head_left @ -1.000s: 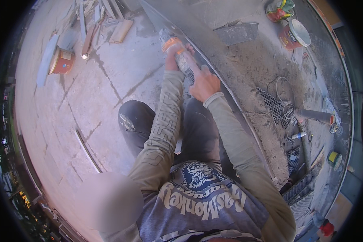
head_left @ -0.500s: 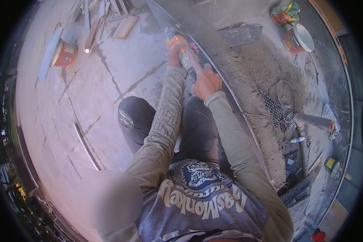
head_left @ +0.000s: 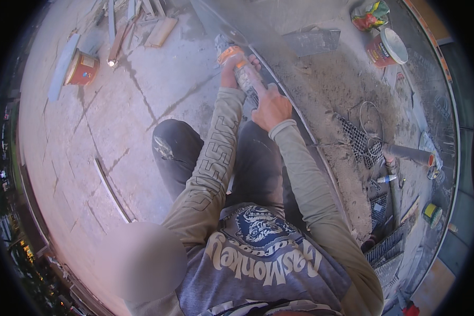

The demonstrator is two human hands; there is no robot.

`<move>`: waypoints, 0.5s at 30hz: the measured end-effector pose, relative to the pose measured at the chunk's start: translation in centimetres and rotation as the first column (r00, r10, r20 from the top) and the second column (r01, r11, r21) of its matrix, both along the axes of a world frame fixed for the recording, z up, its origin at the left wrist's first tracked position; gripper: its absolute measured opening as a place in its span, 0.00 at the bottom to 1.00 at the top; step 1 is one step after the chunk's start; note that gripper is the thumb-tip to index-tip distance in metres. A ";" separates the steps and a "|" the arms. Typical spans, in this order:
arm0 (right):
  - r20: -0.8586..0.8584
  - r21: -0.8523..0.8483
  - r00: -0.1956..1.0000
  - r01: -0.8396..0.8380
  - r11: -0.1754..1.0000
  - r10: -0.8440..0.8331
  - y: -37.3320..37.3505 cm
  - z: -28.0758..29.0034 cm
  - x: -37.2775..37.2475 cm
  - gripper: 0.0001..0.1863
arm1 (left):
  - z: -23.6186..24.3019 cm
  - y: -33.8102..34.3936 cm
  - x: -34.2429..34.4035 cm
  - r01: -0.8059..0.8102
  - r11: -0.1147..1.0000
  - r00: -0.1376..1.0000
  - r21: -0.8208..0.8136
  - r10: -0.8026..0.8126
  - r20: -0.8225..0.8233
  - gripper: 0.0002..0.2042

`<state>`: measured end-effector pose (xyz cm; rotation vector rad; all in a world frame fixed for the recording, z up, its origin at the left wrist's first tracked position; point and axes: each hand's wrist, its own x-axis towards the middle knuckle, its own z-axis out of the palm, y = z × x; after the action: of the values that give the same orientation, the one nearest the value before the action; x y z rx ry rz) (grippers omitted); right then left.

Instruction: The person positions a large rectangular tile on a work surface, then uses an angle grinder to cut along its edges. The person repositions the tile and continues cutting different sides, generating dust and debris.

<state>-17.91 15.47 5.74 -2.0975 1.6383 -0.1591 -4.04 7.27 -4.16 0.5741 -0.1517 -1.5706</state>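
Note:
Both my hands are closed around a dusty orange and grey power tool (head_left: 244,79) that looks like an angle grinder. My left hand (head_left: 229,72) wraps its front part by the orange section, fingertips showing on the far side. Behind it, my right hand (head_left: 274,109) grips the rear of the body, with the index finger stretched along it. The tool's head points away from me at the raised edge (head_left: 295,109) between the smooth floor and the rough strip on the right. Haze blurs the area past the head, so the disc and its contact cannot be made out.
A dark flat board (head_left: 313,42) lies beyond the edge. Two reddish buckets stand there, one (head_left: 380,51) at right, one (head_left: 82,68) at left. Wood planks (head_left: 160,32) lie far left. Black mesh (head_left: 355,137) and a pipe (head_left: 411,154) are at right.
Both hands keep their grip on the tool, which stays almost in place. The surroundings shift slightly in the picture. The haze near the tool's head has changed a little.

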 end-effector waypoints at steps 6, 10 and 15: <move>-0.007 -0.031 1.000 -0.007 1.000 0.007 0.8 -0.1 -0.7 0.57 | 0.6 1.0 -0.8 -0.012 1.000 1.000 -0.002 0.012 -0.006 0.23; -0.008 -0.021 1.000 -0.006 1.000 0.006 1.3 0.2 -1.0 0.57 | 0.7 1.6 -1.0 0.018 1.000 1.000 0.005 -0.018 -0.017 0.23; 0.000 0.009 1.000 -0.011 1.000 0.011 1.9 0.6 -1.5 0.56 | 1.1 2.4 -1.5 0.017 1.000 0.999 0.004 -0.017 -0.030 0.20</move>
<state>-19.39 17.33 6.29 -2.0990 1.6245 -0.1479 -5.57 9.63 -3.10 0.5538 -0.1310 -1.5960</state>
